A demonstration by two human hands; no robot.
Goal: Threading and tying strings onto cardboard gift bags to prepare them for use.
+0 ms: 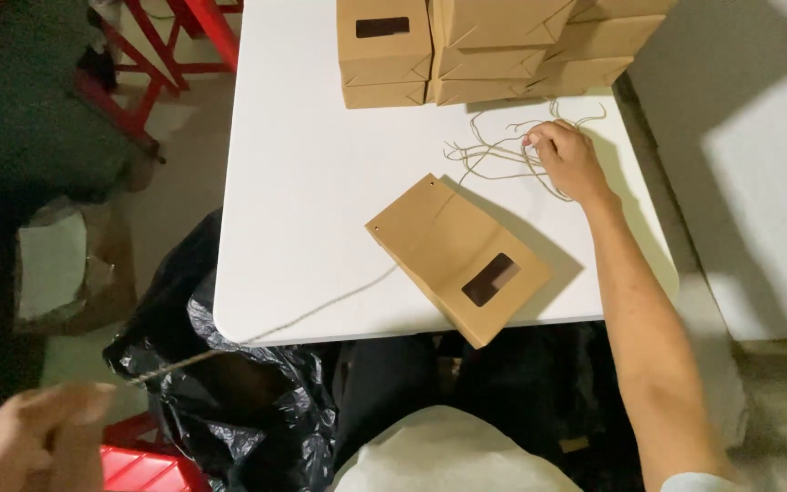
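The flat paper bag (460, 258) is lying mid-tabletop (302, 182). The left hand (34, 433), at seven o'clock, is pinching a taut string (321, 305) running from the bag. The right hand (568, 159), at one o'clock, is closing its grip on loose strings (494, 155). The string appears light and limp; best pinched near an end.

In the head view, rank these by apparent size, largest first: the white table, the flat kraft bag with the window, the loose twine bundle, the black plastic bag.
1. White table
2. Black plastic bag, partly hidden under the table, so unsure
3. Flat kraft bag
4. Loose twine bundle, under the right hand
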